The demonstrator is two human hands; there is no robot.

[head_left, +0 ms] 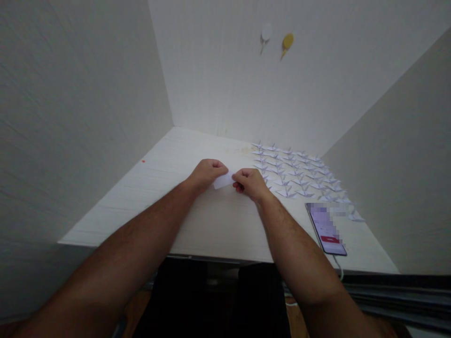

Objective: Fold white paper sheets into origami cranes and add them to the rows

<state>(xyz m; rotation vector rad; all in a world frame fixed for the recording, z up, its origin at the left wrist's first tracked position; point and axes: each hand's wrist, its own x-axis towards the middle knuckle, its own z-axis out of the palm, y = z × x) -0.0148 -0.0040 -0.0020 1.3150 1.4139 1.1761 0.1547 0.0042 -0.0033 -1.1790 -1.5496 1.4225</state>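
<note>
A small piece of white paper (pixel 222 181) is held between my two hands, just above the white table. My left hand (pixel 207 173) pinches its left side between thumb and fingers. At its right edge, my right hand (pixel 251 182) grips it with thumb and forefinger, the other fingers curled in. Parts of the paper are hidden behind the fingers. Rows of folded white paper cranes (pixel 286 192) stand just to the right of my right hand.
A phone (pixel 326 230) with a lit screen lies at the table's right, a white cable (pixel 338 267) running off the front edge. Walls enclose the table (pixel 211 234) at left, back and right. White (pixel 267 32) and yellow (pixel 288 41) round hooks are on the back wall.
</note>
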